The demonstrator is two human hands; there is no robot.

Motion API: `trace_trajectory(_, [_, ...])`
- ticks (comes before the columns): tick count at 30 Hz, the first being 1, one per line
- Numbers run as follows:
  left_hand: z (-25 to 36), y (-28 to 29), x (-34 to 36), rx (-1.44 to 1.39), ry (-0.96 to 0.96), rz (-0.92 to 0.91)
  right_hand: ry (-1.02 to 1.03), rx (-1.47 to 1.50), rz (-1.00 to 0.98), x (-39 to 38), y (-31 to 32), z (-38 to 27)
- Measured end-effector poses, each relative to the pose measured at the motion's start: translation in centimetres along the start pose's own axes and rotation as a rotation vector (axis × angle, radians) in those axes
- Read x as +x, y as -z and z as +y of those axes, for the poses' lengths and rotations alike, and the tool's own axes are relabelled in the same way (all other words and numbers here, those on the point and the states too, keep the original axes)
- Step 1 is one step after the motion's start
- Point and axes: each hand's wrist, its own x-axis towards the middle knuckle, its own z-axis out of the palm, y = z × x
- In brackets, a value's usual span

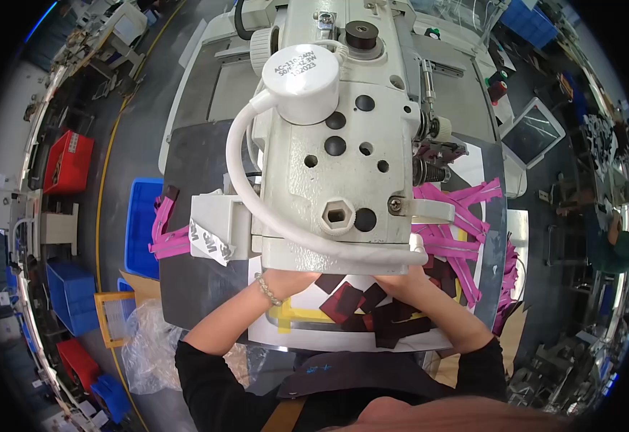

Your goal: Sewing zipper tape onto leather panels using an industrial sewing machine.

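One white metal sewing machine (293, 194) hides most of the left hand (291, 281) and right hand (401, 283); whether either is open or gripping I cannot tell. At least five dark red and black fabric patches (344, 302) lie between and beside them on one grey surface (206, 302). At least four magenta zipper strips (452, 248) lie rightward; more overlap one blue plastic bin (136, 237), contents unclear.

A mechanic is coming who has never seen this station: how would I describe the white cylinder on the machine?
Find the big off-white machine in the middle of the view. On its top, lower left of the dark reel, sits the white cylinder. Unlike the low black plugs beside it, it stands tall, with a thick white hose curving from its side.
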Motion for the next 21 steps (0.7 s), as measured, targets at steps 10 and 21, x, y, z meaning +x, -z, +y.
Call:
trace_trajectory(10, [0.7, 1.0, 0.4, 0.162, -0.030, -0.031, 0.008, -0.076, -0.023, 0.2, 0.1, -0.3])
trace_trajectory(21, [1.0, 0.5, 1.7, -0.101, -0.003, -0.092, -0.035, -0.138, 0.001, 0.1, -0.1, -1.5])
